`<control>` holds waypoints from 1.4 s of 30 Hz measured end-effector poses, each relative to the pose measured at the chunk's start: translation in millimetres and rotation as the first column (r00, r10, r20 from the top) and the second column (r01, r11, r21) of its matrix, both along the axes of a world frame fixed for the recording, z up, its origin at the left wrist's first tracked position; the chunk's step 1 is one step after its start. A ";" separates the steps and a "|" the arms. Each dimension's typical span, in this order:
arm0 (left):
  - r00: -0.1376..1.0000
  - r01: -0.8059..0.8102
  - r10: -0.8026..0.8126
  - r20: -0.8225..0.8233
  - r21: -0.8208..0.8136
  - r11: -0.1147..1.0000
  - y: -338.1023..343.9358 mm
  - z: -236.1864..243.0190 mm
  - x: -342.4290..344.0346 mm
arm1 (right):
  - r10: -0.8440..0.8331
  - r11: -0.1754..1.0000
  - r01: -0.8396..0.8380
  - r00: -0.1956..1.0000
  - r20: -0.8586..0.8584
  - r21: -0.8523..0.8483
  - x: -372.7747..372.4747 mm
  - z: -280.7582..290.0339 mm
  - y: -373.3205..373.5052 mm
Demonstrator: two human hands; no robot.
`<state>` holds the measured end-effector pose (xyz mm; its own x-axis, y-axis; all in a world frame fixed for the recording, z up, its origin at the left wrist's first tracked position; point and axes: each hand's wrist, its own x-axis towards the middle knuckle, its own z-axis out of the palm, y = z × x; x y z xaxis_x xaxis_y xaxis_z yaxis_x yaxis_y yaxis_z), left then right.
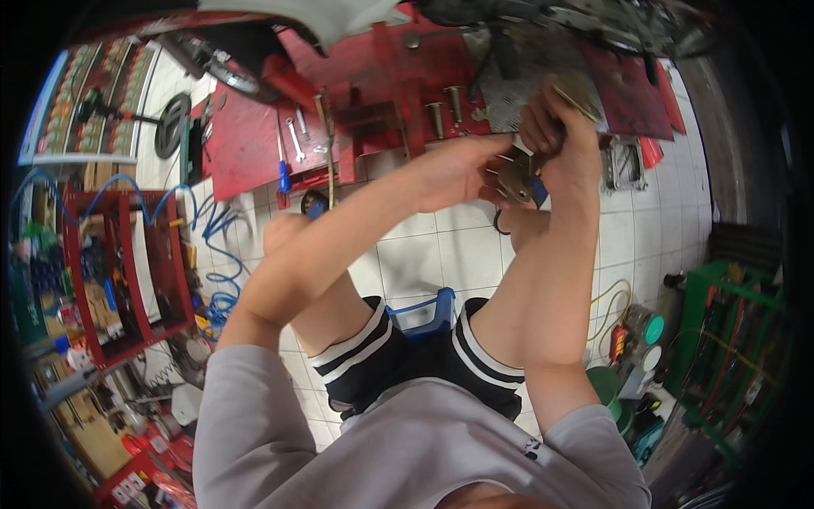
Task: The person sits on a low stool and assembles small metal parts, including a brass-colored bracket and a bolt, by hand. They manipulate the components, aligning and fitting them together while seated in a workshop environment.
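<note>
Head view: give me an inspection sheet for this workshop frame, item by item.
Surface: white tiled floor, with a red metal platform ahead.
Job's things: a metal part held up between both hands; its kind cannot be told.
Clutter: wrenches and a blue-handled screwdriver on the platform; upright bolts.
Hands: left hand against the part, right hand closed around it from above.
Cables: coiled blue air hose at left; yellow cord at right.
Surroundings: red tool cart at left, green rack at right, blue stool under the person.
</note>
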<state>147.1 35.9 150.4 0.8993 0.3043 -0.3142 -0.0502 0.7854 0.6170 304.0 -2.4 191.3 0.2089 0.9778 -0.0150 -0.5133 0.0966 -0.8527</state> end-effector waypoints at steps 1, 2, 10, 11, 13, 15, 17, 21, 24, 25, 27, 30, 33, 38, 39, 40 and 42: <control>0.998 -0.052 0.053 -0.030 0.051 0.997 -4.6 0.7 -5.8 | 0.038 0.999 -0.038 0.999 -0.020 0.014 -5.0 -2.0 1.7; 0.992 -0.104 0.110 -0.055 0.100 0.989 -8.1 1.3 -10.6 | 0.079 0.997 -0.078 0.996 -0.034 0.025 -10.7 -2.8 3.2; 0.745 -0.228 0.524 -0.414 0.580 0.782 1.8 -24.9 -54.9 | -0.047 0.998 -0.022 0.237 0.970 0.054 -40.0 -37.5 26.8; 0.737 -0.230 0.549 -0.395 0.618 0.752 4.6 -23.1 -61.1 | 0.026 1.000 -0.006 0.295 0.955 -0.025 -44.0 -39.5 27.4; 0.705 -0.229 0.612 -0.359 0.701 0.675 8.6 -7.1 -79.2 | 0.157 0.984 0.008 0.415 0.896 -0.177 -56.4 -32.9 25.6; 0.610 -0.252 0.754 -0.244 0.842 0.476 9.9 -11.5 -85.7 | 0.158 0.983 0.005 0.477 0.865 -0.183 -80.1 -22.6 22.7; 0.658 -0.254 0.713 -0.243 0.819 0.514 14.8 -3.1 -102.9 | 0.105 0.993 -0.013 0.575 0.811 -0.120 -93.6 -28.2 25.4; 0.587 -0.224 0.805 -0.094 0.936 0.273 30.5 6.0 -129.2 | -0.026 0.998 -0.017 0.776 0.630 0.063 -105.9 -71.0 32.9; 0.498 -0.221 0.867 -0.005 0.966 0.133 45.6 16.3 -156.0 | -0.072 0.997 0.067 0.812 0.580 0.030 -147.5 -84.0 28.1; 0.474 -0.211 0.880 0.025 0.974 0.086 48.4 18.4 -164.1 | -0.020 0.999 0.044 0.795 0.606 -0.026 -168.6 -85.4 24.2; 0.426 -0.201 0.904 0.037 0.978 0.055 48.7 22.7 -175.7 | 0.098 0.949 0.101 0.804 0.587 -0.298 -211.8 -89.8 9.7; 0.382 -0.198 0.923 0.048 0.980 0.031 49.3 20.9 -181.6 | 0.397 0.903 -0.328 0.395 0.828 -0.277 -235.8 -107.9 20.7; 0.404 -0.196 0.914 0.044 0.980 0.039 51.3 16.9 -181.1 | 0.586 0.810 -0.459 0.617 0.525 -0.365 -290.0 -126.8 66.2; 0.432 -0.228 0.902 0.031 0.971 0.076 51.8 25.7 -188.9 | 0.793 0.600 -0.477 0.461 0.398 -0.642 -345.3 -184.2 146.4; 0.428 -0.227 0.903 0.042 0.972 0.062 51.0 26.0 -184.7 | 0.786 0.584 -0.418 0.507 0.354 -0.696 -351.8 -197.9 159.7; 0.426 -0.229 0.903 0.053 0.972 0.051 51.0 25.2 -178.7 | 0.771 0.559 -0.356 0.555 0.312 -0.749 -356.2 -210.9 171.3; 0.443 -0.228 0.895 0.053 0.972 0.055 51.8 26.2 -172.1 | 0.742 0.495 -0.325 0.640 0.198 -0.806 -357.9 -234.1 193.4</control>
<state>-25.1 87.7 176.6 0.0570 0.9607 0.2716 0.3333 -0.2748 0.9019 -53.9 191.0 -42.8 -0.1739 0.6326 -0.7547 0.2336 -0.7180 -0.6557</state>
